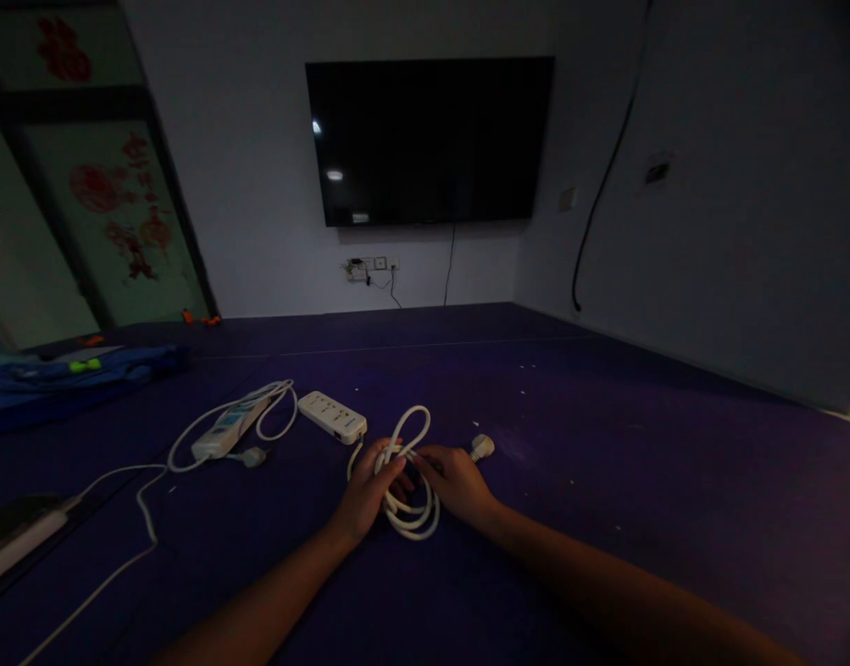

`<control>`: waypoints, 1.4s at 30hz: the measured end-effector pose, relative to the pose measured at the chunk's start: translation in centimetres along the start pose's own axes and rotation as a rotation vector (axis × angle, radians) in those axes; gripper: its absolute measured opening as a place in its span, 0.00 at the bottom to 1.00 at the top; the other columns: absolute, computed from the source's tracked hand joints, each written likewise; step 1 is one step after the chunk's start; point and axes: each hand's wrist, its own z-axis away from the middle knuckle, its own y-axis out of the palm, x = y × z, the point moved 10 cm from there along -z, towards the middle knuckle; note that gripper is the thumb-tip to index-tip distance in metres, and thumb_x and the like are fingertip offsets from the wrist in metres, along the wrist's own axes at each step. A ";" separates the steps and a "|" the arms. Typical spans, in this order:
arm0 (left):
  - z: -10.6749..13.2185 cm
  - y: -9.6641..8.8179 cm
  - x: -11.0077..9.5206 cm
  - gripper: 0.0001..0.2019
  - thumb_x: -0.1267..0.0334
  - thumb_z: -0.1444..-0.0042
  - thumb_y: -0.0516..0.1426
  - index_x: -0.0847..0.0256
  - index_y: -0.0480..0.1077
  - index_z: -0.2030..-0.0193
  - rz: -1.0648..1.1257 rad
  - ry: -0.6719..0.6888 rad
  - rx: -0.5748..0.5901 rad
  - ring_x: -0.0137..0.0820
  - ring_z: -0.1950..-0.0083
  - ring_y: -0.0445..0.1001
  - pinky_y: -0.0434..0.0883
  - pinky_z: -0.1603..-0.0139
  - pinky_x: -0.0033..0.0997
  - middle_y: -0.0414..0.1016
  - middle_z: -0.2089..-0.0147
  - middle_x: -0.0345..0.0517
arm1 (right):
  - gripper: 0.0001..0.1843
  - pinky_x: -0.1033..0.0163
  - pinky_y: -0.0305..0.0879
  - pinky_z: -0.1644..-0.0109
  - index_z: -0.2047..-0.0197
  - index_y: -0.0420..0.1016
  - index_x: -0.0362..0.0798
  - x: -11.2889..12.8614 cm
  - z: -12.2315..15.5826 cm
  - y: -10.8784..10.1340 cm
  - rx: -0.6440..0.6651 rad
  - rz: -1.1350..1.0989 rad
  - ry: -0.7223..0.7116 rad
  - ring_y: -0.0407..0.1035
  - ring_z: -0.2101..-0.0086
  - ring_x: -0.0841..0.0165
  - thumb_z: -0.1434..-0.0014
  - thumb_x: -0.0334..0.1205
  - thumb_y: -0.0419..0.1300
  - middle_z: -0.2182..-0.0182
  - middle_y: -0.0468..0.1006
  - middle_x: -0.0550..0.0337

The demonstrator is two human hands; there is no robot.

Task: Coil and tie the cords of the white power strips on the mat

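Loops of a white power cord (414, 532) hang between my two hands over the dark purple floor covering. My left hand (370, 486) is closed around the left side of the coil, its thumb lying over the strands. On the right side my right hand (456, 476) pinches the cord with bent fingers. One loop stands up above both hands. The cord runs to a white power strip (332, 416) lying just beyond my left hand. A white plug (481, 448) lies past my right hand, its lead passing behind the fingers.
A second power strip (231, 427) with looped cord and its plug (253, 457) lies to the left. Farther left are a white bar-shaped thing (23, 548) with a thin cord and blue cloth (78, 375). A television (431, 139) hangs on the far wall above sockets (379, 264).
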 end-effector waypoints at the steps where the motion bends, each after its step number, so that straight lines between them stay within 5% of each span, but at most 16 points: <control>1: 0.0 0.0 0.0 0.25 0.49 0.52 0.55 0.61 0.59 0.51 -0.001 0.001 -0.004 0.28 0.78 0.70 0.63 0.78 0.25 0.72 0.75 0.39 | 0.15 0.69 0.57 0.72 0.68 0.74 0.47 0.0 0.0 0.0 0.002 -0.002 0.001 0.68 0.76 0.71 0.41 0.42 0.49 0.76 0.76 0.60; 42: 0.0 -0.2 0.0 0.25 0.49 0.53 0.56 0.61 0.60 0.52 -0.005 -0.002 -0.022 0.28 0.78 0.69 0.63 0.78 0.24 0.72 0.75 0.39 | 0.16 0.70 0.53 0.75 0.72 0.73 0.46 -0.2 0.0 0.1 -0.016 0.045 -0.011 0.65 0.79 0.73 0.41 0.42 0.48 0.79 0.74 0.61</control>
